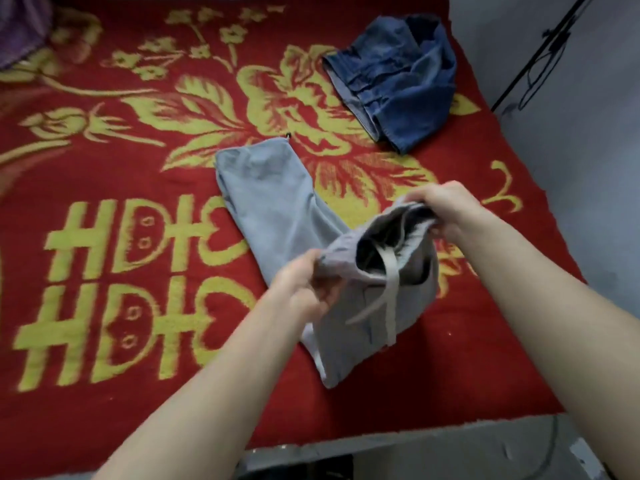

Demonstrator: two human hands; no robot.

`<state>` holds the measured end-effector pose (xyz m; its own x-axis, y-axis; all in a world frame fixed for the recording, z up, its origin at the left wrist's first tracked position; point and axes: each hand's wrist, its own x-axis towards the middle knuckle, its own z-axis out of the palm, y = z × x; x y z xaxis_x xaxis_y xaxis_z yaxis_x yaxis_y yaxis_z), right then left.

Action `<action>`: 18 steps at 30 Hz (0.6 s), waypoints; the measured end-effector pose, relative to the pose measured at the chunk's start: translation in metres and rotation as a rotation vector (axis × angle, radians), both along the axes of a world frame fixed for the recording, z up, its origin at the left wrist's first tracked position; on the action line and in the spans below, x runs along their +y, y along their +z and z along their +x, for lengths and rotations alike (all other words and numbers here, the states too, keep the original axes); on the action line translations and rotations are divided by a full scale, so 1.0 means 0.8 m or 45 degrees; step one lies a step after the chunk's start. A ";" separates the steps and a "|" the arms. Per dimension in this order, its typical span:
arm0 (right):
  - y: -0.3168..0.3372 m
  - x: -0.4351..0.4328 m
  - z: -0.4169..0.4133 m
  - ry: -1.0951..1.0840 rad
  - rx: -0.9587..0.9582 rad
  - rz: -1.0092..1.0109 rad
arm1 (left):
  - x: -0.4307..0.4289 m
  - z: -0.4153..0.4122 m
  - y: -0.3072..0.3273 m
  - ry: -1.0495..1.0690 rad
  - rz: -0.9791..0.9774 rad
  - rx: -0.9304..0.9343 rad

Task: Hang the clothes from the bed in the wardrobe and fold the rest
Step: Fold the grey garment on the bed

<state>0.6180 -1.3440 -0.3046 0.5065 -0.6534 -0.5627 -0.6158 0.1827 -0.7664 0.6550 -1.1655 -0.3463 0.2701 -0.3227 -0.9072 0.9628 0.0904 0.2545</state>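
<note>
Now I count two garments on the bed [104, 410]: grey trousers [277, 209], waistband gripped by my left hand [304, 289] and right hand [446, 209], and a denim piece [398, 84] by the right edge; room leftward.

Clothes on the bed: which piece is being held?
The grey pants, waistband gripped by the left hand and right hand; the blue jeans lie apart, untouched.

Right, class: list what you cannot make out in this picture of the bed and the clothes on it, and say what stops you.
Head view only:
1. Purple cloth: cut off by the top left corner, so its kind is unknown.
2. Blue denim garment: bunched up; its own folds hide its shape.
3. Right hand: its fingers are partly hidden by the waistband of the grey trousers.
</note>
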 end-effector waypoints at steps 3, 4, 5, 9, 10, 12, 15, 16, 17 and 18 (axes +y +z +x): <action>0.026 0.017 0.129 -0.018 -0.277 0.171 | 0.004 0.145 0.030 0.351 -0.131 -0.173; 0.024 0.024 0.161 0.033 -0.304 0.235 | 0.007 0.178 0.031 0.410 -0.234 -0.230; 0.015 0.033 0.190 0.114 -0.270 0.256 | 0.010 0.208 0.019 0.399 -0.274 -0.283; -0.106 0.066 0.196 0.327 0.019 -0.165 | 0.025 0.201 -0.088 -0.249 0.200 -0.854; -0.141 0.076 0.177 0.425 0.171 -0.302 | 0.032 0.183 -0.122 -0.505 0.350 -1.071; -0.205 0.085 0.134 0.635 0.504 -0.510 | 0.051 0.147 -0.191 -1.110 0.654 -1.269; -0.274 0.078 0.073 0.948 0.723 -0.742 | 0.083 0.094 -0.264 -1.778 0.906 -1.275; -0.289 0.071 0.056 1.077 0.768 -0.834 | 0.090 0.078 -0.277 -1.860 0.931 -1.284; -0.303 0.064 0.040 1.217 0.810 -0.912 | 0.094 0.061 -0.287 -1.876 0.954 -1.282; -0.311 0.057 0.028 1.332 0.818 -0.981 | 0.097 0.051 -0.291 -1.844 0.982 -1.291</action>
<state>0.6405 -1.2987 -0.5531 0.7326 -0.3893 -0.5583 -0.4753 -0.8798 -0.0101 0.6957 -1.0880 -0.5793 0.6426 -0.4181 -0.6421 -0.3204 -0.9078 0.2705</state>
